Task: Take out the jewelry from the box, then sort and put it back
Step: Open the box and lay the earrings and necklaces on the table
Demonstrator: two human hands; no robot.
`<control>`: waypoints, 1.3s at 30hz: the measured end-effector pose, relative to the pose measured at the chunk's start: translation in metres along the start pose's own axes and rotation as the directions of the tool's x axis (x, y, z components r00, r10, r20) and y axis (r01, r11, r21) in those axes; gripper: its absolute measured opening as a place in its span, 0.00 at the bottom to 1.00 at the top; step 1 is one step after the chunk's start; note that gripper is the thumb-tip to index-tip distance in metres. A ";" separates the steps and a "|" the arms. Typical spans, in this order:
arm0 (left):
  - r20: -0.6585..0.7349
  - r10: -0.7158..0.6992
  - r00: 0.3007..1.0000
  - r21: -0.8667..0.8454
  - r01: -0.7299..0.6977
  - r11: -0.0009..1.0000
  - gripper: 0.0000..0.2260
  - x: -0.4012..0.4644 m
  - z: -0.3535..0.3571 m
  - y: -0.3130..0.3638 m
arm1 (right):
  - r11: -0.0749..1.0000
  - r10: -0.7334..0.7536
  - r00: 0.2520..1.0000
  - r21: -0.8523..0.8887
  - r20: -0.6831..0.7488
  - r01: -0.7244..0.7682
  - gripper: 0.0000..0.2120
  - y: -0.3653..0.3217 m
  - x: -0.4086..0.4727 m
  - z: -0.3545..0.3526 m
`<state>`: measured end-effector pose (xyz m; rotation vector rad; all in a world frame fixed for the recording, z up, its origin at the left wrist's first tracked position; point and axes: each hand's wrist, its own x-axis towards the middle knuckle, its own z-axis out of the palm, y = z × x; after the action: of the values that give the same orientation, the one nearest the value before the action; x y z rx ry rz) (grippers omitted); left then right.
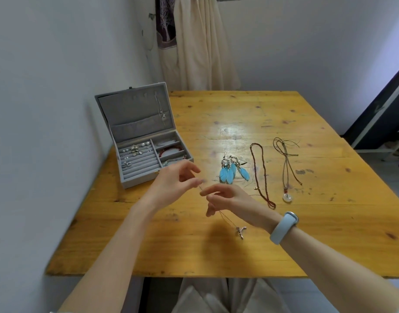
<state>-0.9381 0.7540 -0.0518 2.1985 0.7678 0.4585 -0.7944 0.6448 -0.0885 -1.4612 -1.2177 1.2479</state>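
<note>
Above the scuffed wooden desk (216,249), the left hand (176,184) and right hand (230,199) each pinch a thin metal chain (225,219) with a dangling pendant (240,231).

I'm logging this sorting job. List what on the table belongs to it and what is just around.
Part of the job:
- jewelry box, open
- thin chain with pendant, held between left hand and right hand
- blue feather earrings
- red bead necklace
- cord necklace with white ring

Just around:
- table
- curtain
- wristband
</note>
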 end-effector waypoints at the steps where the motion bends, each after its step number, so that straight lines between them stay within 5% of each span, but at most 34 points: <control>1: -0.014 0.000 1.000 -0.021 0.000 1.000 0.09 0.001 -0.001 0.000 | 1.000 -0.015 0.999 0.017 -0.033 0.016 0.10 -0.003 -0.001 0.000; 7: -0.197 -0.156 0.968 -0.361 0.076 0.929 0.05 0.012 0.030 0.003 | 0.948 0.000 0.997 0.318 -0.071 0.022 0.05 -0.017 -0.024 -0.034; 12: 0.021 -0.296 0.955 -0.686 0.230 0.690 0.09 0.019 0.095 0.026 | 0.942 -0.029 0.980 0.324 -0.196 0.092 0.13 -0.023 -0.049 -0.079; 16: 0.247 -0.081 0.966 -0.655 0.228 0.720 0.18 0.027 0.143 0.055 | 0.956 -0.054 0.944 0.257 -0.326 0.143 0.11 -0.023 -0.069 -0.111; 21: 0.441 0.098 0.892 -0.610 0.218 0.762 0.20 0.037 0.184 0.092 | 0.913 -0.054 0.889 0.339 -0.454 0.229 0.09 -0.027 -0.091 -0.144; 27: 0.389 0.089 0.917 -0.616 0.186 0.766 0.23 0.051 0.211 0.105 | 0.856 -0.041 0.847 0.419 -0.530 0.304 0.08 -0.027 -0.102 -0.170; 33: 0.374 0.040 0.927 -0.545 0.185 0.818 0.08 0.053 0.224 0.114 | 0.833 0.071 0.757 0.456 -0.649 0.312 0.06 -0.013 -0.100 -0.197; 39: 0.219 -0.011 0.976 -0.171 0.049 0.984 0.13 0.070 0.241 0.111 | 0.879 0.280 0.604 0.452 -0.746 0.151 0.04 0.029 -0.069 -0.239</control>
<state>-0.7147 0.6098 -0.1209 2.0286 0.6176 0.2539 -0.5564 0.5701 -0.0684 -1.4237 -0.2003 0.6782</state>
